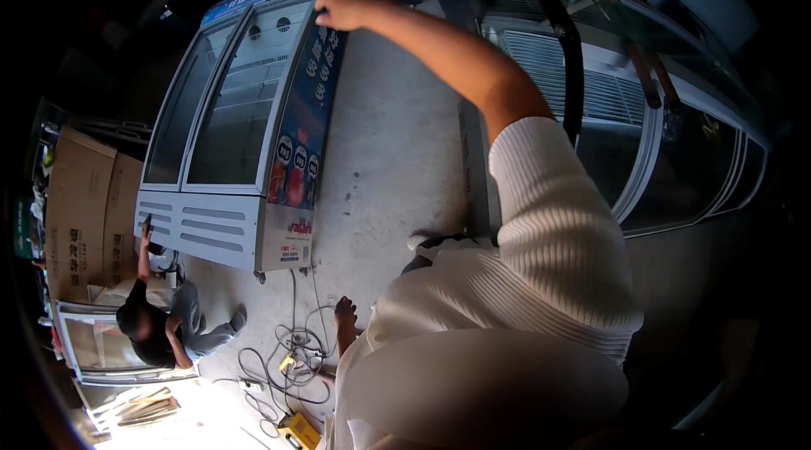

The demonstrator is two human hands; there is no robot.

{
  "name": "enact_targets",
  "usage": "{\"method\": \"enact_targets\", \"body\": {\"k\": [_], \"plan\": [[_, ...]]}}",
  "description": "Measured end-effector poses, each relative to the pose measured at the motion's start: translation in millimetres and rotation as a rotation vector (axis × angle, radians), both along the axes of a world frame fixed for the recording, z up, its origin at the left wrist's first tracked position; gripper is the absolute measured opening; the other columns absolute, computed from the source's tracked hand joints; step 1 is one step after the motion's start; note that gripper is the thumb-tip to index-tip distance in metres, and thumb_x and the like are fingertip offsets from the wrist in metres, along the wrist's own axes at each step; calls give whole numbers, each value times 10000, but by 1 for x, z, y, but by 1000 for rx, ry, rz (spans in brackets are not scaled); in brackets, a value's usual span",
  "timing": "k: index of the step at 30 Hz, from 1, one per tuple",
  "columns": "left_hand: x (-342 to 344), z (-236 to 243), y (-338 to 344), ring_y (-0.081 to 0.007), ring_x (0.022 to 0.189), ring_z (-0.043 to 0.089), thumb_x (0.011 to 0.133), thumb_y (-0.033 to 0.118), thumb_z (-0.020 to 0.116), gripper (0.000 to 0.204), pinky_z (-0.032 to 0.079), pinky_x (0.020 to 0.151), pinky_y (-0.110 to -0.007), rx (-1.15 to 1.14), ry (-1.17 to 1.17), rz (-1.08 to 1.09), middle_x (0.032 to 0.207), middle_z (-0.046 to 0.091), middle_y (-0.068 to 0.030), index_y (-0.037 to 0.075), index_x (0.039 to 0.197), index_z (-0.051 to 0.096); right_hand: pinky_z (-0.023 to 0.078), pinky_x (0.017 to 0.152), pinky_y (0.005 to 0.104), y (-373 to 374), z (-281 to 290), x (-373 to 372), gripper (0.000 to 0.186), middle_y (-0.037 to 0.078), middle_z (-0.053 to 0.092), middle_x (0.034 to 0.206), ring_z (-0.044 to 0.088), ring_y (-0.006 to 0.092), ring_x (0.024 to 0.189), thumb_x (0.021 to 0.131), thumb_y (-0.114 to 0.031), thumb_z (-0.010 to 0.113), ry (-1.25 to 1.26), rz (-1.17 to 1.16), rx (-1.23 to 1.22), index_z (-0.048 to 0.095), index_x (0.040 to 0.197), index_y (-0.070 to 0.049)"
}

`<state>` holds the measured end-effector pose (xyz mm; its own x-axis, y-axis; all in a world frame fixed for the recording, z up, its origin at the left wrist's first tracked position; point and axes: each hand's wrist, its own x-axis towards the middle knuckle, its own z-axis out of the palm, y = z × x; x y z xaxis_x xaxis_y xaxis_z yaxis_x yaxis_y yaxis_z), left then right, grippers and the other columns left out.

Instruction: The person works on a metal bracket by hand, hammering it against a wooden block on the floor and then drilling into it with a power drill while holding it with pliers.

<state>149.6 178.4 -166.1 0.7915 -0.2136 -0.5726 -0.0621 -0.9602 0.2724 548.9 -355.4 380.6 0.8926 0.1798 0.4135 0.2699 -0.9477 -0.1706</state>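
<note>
A tall two-door glass display fridge (224,104) stands left of centre, with a vented lower panel and a blue printed side. My right arm stretches up and across to it. At the fridge's upper front corner, my right hand (342,9) has its fingers curled against the edge beside the glass door. My left hand (345,311) hangs low near the floor, its fingers apart and holding nothing. Left of the fridge, another person (156,328) crouches and reaches a hand to its lower panel, with a small dark thing there that I cannot make out.
Tangled cables (291,365) and a yellow box-shaped device (299,431) lie on the concrete floor (380,129). More glass-fronted cabinets (625,121) with black frame bars stand on the right. A large cardboard sheet (89,205) leans at the far left.
</note>
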Motion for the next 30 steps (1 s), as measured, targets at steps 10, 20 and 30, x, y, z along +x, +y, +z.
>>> {"method": "enact_targets", "body": {"k": [10, 20, 30], "plan": [[-40, -4, 9, -301, 1025, 611, 921, 213, 434, 271, 511, 814, -417, -391, 343, 752, 1113, 635, -152, 54, 1023, 628, 510, 825, 456, -351, 50, -207, 279, 178, 662, 1033, 629, 358, 1004, 901, -206, 461, -71, -1029, -342, 659, 1010, -40], [-82, -7, -22, -356, 1056, 586, 931, 229, 404, 326, 481, 882, -455, 50, 52, 5, 1139, 623, -180, 23, 1061, 622, 527, 678, 477, -475, 34, -181, 301, 193, 672, 881, 657, 376, 815, 897, -200, 438, 55, -744, -617, 671, 869, -12], [-115, 70, -86, -302, 1119, 581, 886, 379, 534, 436, 447, 943, -375, -507, 131, 1245, 1159, 636, -161, 64, 1174, 625, 492, 870, 496, -324, 100, -136, 343, 202, 609, 1171, 593, 391, 1068, 934, -217, 372, -61, -1019, -485, 554, 1194, -86]]}}
